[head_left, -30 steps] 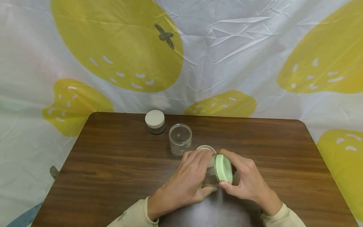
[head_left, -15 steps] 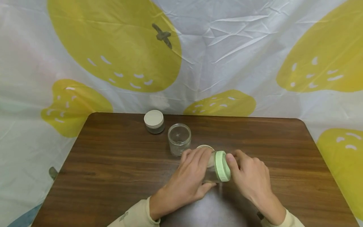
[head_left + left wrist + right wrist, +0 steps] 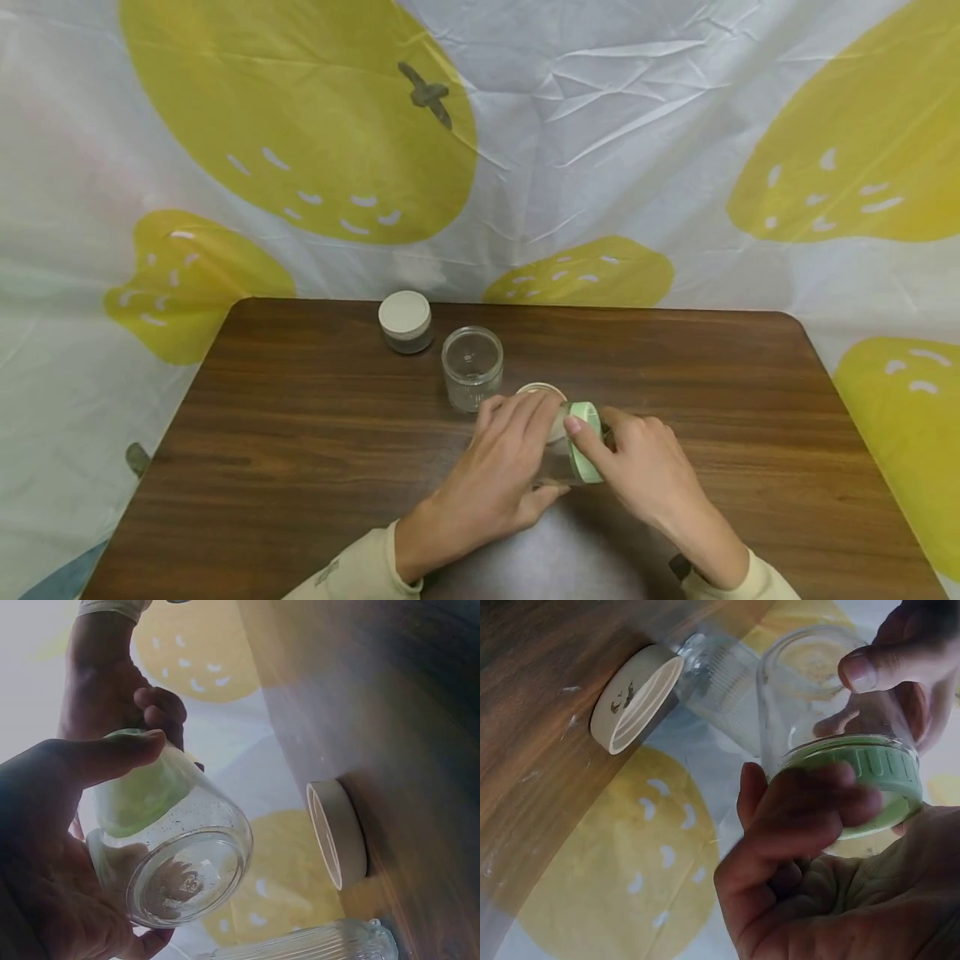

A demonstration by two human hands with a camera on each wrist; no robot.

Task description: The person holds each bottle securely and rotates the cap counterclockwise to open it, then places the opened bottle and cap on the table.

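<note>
A clear glass jar lies tipped on its side in my left hand, whose fingers and thumb wrap round its body. Its mouth end, pointing right, carries a ribbed green lid. My right hand holds that lid, the thumb on its near side and the fingers on the far side. In the left wrist view the jar's bottom faces the camera and nothing shows inside. Just behind the jar, a cream lid rests on the table, partly hidden by my left hand in the head view.
A ribbed glass jar without a lid stands upright behind my left hand. Farther back and left is a short jar with a white lid. The brown wooden table ends at a fruit-printed cloth.
My right hand came off the green lid, turned, and has taken hold of it again with the thumb higher up. My left hand keeps its grip on the jar in nearly the same place.
</note>
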